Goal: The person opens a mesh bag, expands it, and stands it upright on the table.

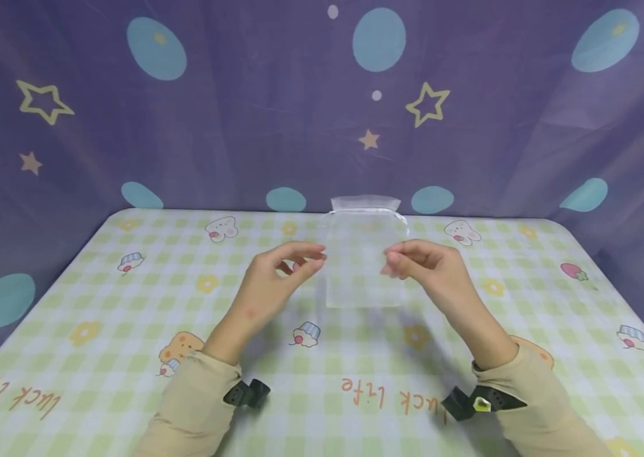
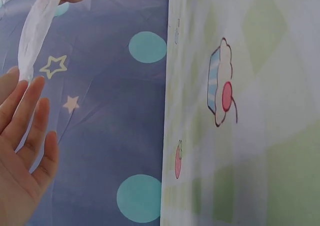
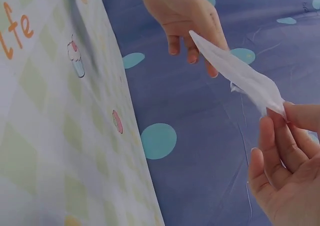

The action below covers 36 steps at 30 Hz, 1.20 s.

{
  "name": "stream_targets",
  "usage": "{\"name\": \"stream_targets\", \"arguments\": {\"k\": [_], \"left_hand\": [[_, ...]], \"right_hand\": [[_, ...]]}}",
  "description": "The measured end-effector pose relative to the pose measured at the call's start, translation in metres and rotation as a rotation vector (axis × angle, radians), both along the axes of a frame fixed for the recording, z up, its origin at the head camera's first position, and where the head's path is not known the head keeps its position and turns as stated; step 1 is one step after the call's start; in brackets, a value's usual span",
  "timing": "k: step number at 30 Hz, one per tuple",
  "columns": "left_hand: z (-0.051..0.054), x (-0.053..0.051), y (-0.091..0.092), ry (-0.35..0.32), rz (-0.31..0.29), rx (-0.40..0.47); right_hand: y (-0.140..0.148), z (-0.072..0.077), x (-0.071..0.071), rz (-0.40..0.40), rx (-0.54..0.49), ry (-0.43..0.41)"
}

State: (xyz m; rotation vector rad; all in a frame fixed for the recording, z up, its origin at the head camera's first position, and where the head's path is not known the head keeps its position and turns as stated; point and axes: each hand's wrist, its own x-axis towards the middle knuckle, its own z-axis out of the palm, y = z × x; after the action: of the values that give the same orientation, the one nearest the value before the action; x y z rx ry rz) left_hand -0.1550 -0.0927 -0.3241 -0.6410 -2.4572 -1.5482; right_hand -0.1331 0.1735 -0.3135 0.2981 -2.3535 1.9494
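A sheer white pouch hangs upright between both hands above the table, its gathered, flared top pointing away from me. My left hand pinches the left edge between thumb and fingertips. On the opposite edge, my right hand pinches the material the same way. From the left wrist view the pouch appears edge-on and thin, with the left fingertips at its near end. The right wrist view also shows the pouch flat and slim, gripped by thumb and forefinger. Nothing can be seen inside it.
A green-and-white checked tablecloth printed with cupcakes, flowers and lettering covers the table. Behind it hangs a purple curtain with blue ovals and stars. Dark wrist straps sit over beige sleeves.
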Motion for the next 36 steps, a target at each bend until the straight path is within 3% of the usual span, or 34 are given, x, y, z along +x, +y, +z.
{"name": "stream_targets", "arguments": {"k": [3,10,13,19,24,30,36], "left_hand": [[-0.0026,-0.0007,-0.0009,0.077,0.003,-0.028],[-0.0084,-0.0015,0.0042,0.47,-0.087,-0.081],[-0.0084,-0.0009,0.0071,0.529,-0.119,-0.072],[-0.0086,0.0003,0.0082,0.546,-0.145,-0.071],[-0.0077,0.0009,0.0089,0.555,-0.14,-0.013],[-0.0068,0.0017,0.008,0.5,-0.063,0.054],[-0.0045,0.0012,0.0066,0.4,0.011,0.102]], "right_hand": [[0.0011,0.0006,-0.0004,-0.003,-0.054,-0.017],[0.0029,0.0007,-0.0023,0.023,-0.209,-0.047],[0.003,0.0004,-0.002,0.03,-0.234,-0.067],[0.0001,-0.0034,-0.003,0.018,-0.226,-0.093],[-0.0027,-0.0068,-0.0046,0.021,-0.162,-0.105],[-0.0021,-0.0081,-0.0052,0.019,-0.081,-0.123],[0.0018,-0.0071,-0.0057,0.044,-0.075,-0.075]]}}
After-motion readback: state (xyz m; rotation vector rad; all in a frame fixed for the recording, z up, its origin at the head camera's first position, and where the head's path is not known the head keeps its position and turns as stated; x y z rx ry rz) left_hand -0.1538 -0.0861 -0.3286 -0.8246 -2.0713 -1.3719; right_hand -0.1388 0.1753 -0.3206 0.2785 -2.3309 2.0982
